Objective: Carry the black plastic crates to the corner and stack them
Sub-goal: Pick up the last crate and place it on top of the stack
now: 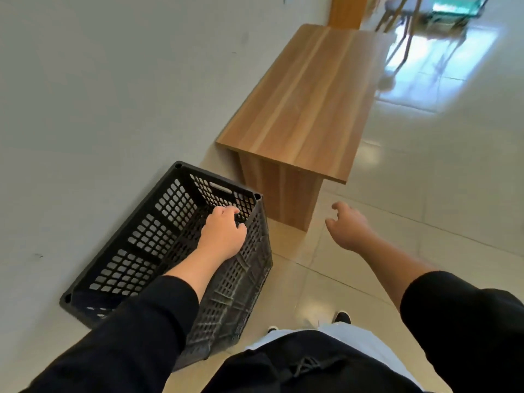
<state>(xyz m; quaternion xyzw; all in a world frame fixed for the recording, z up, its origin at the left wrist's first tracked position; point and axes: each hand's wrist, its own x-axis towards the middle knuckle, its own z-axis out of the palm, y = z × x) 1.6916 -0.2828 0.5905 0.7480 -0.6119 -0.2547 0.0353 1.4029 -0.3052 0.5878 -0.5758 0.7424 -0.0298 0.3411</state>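
One black plastic crate (147,245) with perforated walls sits low beside the pale wall, its open top facing me and slightly tilted. My left hand (224,234) curls over the crate's right long rim and grips it, fingers inside the crate. My right hand (348,225) hangs in the air to the right, above the floor tiles, fingers spread and holding nothing. Both arms wear black sleeves. No other crate is in view.
A wooden bench-like table (306,103) stands along the wall just beyond the crate, its near end panel close to the crate's far corner. Glossy cream floor tiles (425,171) stretch to the right. Chair legs (402,21) and a green object (453,9) show far back. My shoes (341,317) are below.
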